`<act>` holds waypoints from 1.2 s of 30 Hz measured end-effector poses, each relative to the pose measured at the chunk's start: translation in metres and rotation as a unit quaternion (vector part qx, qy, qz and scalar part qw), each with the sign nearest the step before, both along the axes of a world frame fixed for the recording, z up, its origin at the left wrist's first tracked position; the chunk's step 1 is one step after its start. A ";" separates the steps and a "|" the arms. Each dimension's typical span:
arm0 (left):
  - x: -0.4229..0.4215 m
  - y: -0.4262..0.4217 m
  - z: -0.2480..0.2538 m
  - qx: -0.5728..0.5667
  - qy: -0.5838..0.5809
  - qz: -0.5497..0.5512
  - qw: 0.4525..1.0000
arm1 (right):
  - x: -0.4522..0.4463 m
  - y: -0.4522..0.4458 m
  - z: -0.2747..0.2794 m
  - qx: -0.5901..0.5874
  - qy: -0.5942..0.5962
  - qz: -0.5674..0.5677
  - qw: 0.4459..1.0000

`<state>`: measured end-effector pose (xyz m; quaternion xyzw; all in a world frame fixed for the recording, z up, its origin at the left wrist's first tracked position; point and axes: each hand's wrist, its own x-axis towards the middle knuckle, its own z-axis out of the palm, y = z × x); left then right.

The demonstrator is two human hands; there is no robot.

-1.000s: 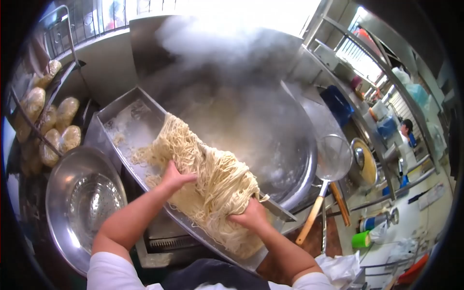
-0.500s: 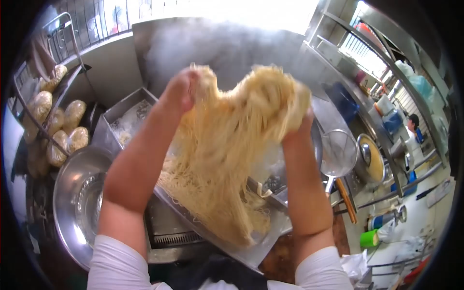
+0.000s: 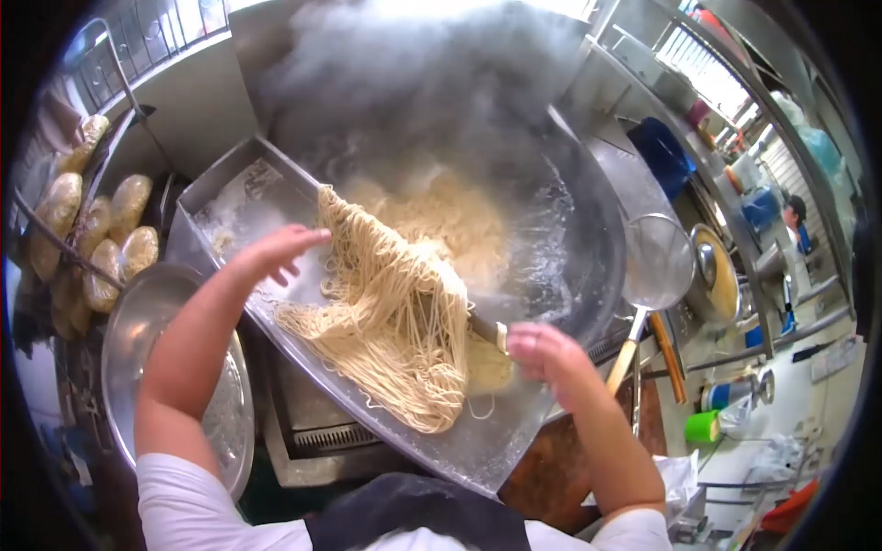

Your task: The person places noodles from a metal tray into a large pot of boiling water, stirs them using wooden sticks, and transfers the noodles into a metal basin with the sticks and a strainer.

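A heap of long pale noodles (image 3: 390, 317) lies draped over the metal tray (image 3: 459, 455) and its inner edge, beside the big steaming wok (image 3: 597, 211). More noodles (image 3: 459, 216) float in the wok's bubbling water, partly veiled by steam. My left hand (image 3: 276, 253) hovers over the tray, left of the heap, fingers apart and holding nothing. To the right of the heap is my right hand (image 3: 551, 358), empty, its fingers loosely bent near a pale band (image 3: 502, 337) on the tray's inner edge.
A large metal bowl (image 3: 234, 432) stands at left, below several bags of noodles (image 3: 124, 207). On the right rest a long-handled strainer (image 3: 658, 262) and a round pan (image 3: 721, 275). Thick steam (image 3: 413, 73) rises at the back. Another person (image 3: 792, 216) is far right.
Both hands have let go of the noodles they held up. The bundle has dropped onto the tray and its edge, and my hands have moved down and apart.
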<state>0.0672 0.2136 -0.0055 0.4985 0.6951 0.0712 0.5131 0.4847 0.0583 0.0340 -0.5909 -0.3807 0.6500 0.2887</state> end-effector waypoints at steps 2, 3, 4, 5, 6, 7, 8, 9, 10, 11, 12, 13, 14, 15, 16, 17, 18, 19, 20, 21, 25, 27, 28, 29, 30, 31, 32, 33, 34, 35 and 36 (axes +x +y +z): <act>0.003 -0.012 -0.043 0.011 -0.045 0.035 0.998 | 0.017 -0.031 -0.038 -0.093 0.016 -0.051 0.994; 0.012 -0.017 -0.054 0.022 -0.070 0.057 0.996 | 0.018 -0.038 -0.061 -0.126 0.045 -0.076 0.988; 0.032 -0.024 -0.053 0.036 -0.086 0.052 0.994 | 0.015 -0.041 -0.085 -0.158 0.074 -0.102 0.979; 0.057 -0.032 -0.052 0.050 -0.101 0.046 0.993 | 0.009 -0.040 -0.101 -0.188 0.103 -0.128 0.968; 0.078 -0.036 -0.072 0.084 -0.099 -0.018 0.991 | -0.007 -0.030 -0.108 -0.195 0.120 -0.131 0.965; 0.098 -0.041 -0.093 0.118 -0.096 -0.082 0.985 | -0.030 -0.017 -0.111 -0.202 0.137 -0.133 0.960; 0.120 -0.056 -0.081 0.127 -0.156 -0.097 0.975 | -0.052 -0.006 -0.110 -0.160 0.192 -0.106 0.962; 0.139 -0.071 -0.069 0.137 -0.213 -0.113 0.961 | -0.075 0.007 -0.108 -0.116 0.248 -0.077 0.959; 0.150 -0.081 -0.077 0.190 -0.165 -0.090 0.964 | -0.098 0.021 -0.116 -0.101 0.303 -0.079 0.944; 0.157 -0.084 -0.086 0.245 -0.117 -0.066 0.960 | -0.113 0.035 -0.122 -0.084 0.357 -0.079 0.927; 0.156 -0.081 -0.082 0.238 -0.146 -0.015 0.960 | -0.121 0.044 -0.113 -0.076 0.383 -0.077 0.917; 0.150 -0.071 -0.077 0.249 -0.174 -0.034 0.952 | -0.127 0.049 -0.103 -0.070 0.410 -0.077 0.906; 0.142 -0.056 -0.054 0.255 -0.201 -0.052 0.944 | -0.132 0.054 -0.089 -0.067 0.436 -0.077 0.894; 0.136 -0.044 -0.029 0.256 -0.230 -0.065 0.937 | -0.135 0.062 -0.065 -0.049 0.451 -0.079 0.888; 0.140 -0.038 0.017 0.278 -0.218 -0.065 0.933 | -0.134 0.074 -0.034 -0.029 0.467 -0.069 0.881; 0.148 -0.023 0.064 0.305 -0.206 -0.064 0.928 | -0.133 0.091 -0.002 -0.005 0.503 -0.062 0.862; 0.149 0.005 0.087 0.305 -0.196 -0.063 0.930 | -0.127 0.112 0.022 0.011 0.523 -0.051 0.851; 0.152 0.036 0.108 0.302 -0.207 -0.062 0.928 | -0.122 0.132 0.049 0.056 0.526 -0.032 0.848; 0.152 0.069 0.124 0.327 -0.136 -0.087 0.931 | -0.112 0.154 0.068 0.076 0.510 -0.003 0.857; 0.142 0.105 0.128 0.349 -0.207 -0.175 0.897 | -0.106 0.168 0.087 0.104 0.476 -0.019 0.873; 0.121 0.115 0.159 0.376 -0.099 -0.081 0.918 | -0.079 0.188 0.093 0.216 0.069 -0.083 0.970; 0.096 0.102 0.130 0.425 -0.018 0.007 0.905 | -0.052 0.164 0.056 0.305 -0.110 0.033 0.946; 0.072 0.106 0.099 0.394 -0.014 0.069 0.916 | -0.038 0.144 0.041 0.345 -0.198 0.094 0.913; 0.054 0.109 0.067 0.362 -0.010 0.130 0.923 | -0.027 0.117 0.034 0.366 -0.264 0.140 0.882; 0.047 0.092 0.050 0.282 -0.090 0.215 0.931 | -0.018 0.088 0.026 0.383 -0.325 0.188 0.844; 0.041 0.074 0.034 0.197 -0.167 0.297 0.919 | -0.006 0.067 0.009 0.382 -0.380 0.254 0.803; 0.032 0.069 0.009 0.172 -0.178 0.322 0.914 | 0.000 0.046 -0.003 0.357 -0.411 0.284 0.789; 0.027 0.067 -0.015 0.147 -0.187 0.348 0.907 | 0.002 0.030 -0.009 0.348 -0.483 0.315 0.739; 0.030 0.060 -0.031 0.148 -0.233 0.315 0.908 | 0.002 0.019 -0.017 0.342 -0.507 0.323 0.722; 0.035 0.053 -0.044 0.148 -0.276 0.281 0.907 | 0.002 0.014 -0.026 0.336 -0.529 0.330 0.706; 0.041 0.052 -0.057 0.128 -0.290 0.257 0.913 | 0.003 0.014 -0.035 0.344 -0.514 0.331 0.713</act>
